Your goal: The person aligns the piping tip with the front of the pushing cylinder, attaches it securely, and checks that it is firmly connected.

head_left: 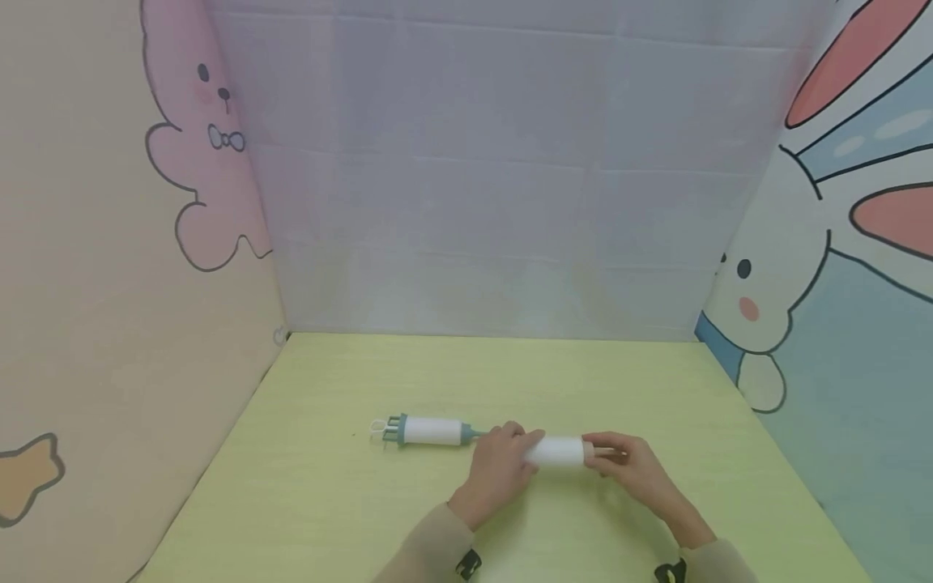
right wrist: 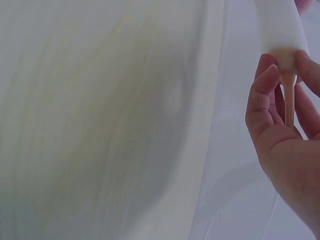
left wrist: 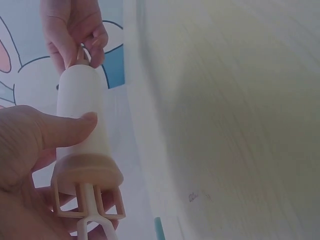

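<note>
A syringe-like tool (head_left: 557, 452) with a white barrel and peach ends is held level between both hands in the head view. My left hand (head_left: 499, 465) grips its barrel, thumb laid across the white part (left wrist: 82, 95). Beside that hand, the peach end with open frame-like grips (left wrist: 87, 172) and a white handle points toward the left wrist camera. At the other end, my right hand (head_left: 634, 470) pinches the peach collar (right wrist: 286, 60) between thumb and fingers. A thin peach stem (right wrist: 289, 100) runs down in front of the right palm.
A similar tool (head_left: 432, 431) with a white barrel and teal ends lies left of the hands, its thin tip reaching the left hand. The pale yellow-green table (head_left: 350, 372) is bordered by a plain back sheet (head_left: 474, 202) and cartoon-printed side sheets (head_left: 860, 364).
</note>
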`<control>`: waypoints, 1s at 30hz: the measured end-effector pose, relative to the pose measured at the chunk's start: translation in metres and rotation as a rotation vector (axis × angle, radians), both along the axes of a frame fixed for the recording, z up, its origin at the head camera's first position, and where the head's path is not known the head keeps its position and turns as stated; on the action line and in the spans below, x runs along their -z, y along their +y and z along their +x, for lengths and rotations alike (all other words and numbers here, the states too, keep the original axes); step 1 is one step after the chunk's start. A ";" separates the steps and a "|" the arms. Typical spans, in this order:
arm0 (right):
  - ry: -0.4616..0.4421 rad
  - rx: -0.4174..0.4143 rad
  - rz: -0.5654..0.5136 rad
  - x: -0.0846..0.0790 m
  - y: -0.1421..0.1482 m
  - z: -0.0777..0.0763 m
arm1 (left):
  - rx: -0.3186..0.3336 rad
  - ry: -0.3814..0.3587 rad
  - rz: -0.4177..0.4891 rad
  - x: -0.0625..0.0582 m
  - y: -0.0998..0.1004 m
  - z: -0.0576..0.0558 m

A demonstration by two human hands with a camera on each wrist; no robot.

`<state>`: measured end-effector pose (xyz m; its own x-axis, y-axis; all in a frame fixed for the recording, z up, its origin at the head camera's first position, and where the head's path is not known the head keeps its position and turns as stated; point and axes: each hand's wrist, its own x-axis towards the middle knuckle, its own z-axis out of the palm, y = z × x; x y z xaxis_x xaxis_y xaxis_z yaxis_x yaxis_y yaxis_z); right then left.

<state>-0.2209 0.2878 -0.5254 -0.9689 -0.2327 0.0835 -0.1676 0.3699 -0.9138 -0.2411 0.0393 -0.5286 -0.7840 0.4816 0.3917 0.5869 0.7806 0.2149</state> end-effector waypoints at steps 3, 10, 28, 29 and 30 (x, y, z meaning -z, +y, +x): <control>-0.008 0.020 -0.008 0.001 0.003 -0.001 | -0.007 0.006 0.012 0.004 0.006 -0.005; -0.030 0.101 -0.037 0.003 0.009 -0.005 | -0.005 0.010 0.032 0.009 0.022 -0.015; -0.006 0.176 0.018 0.009 0.021 -0.019 | -0.008 -0.065 -0.013 0.019 0.047 -0.036; -0.010 0.181 0.020 0.010 0.022 -0.020 | -0.010 -0.065 -0.016 0.019 0.047 -0.036; -0.017 0.183 0.027 0.010 0.022 -0.020 | -0.009 -0.065 -0.013 0.020 0.048 -0.037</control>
<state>-0.2411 0.3102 -0.5358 -0.9966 -0.0539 0.0631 -0.0799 0.4169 -0.9054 -0.2777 0.0875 -0.5481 -0.8119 0.4791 0.3335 0.5650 0.7887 0.2424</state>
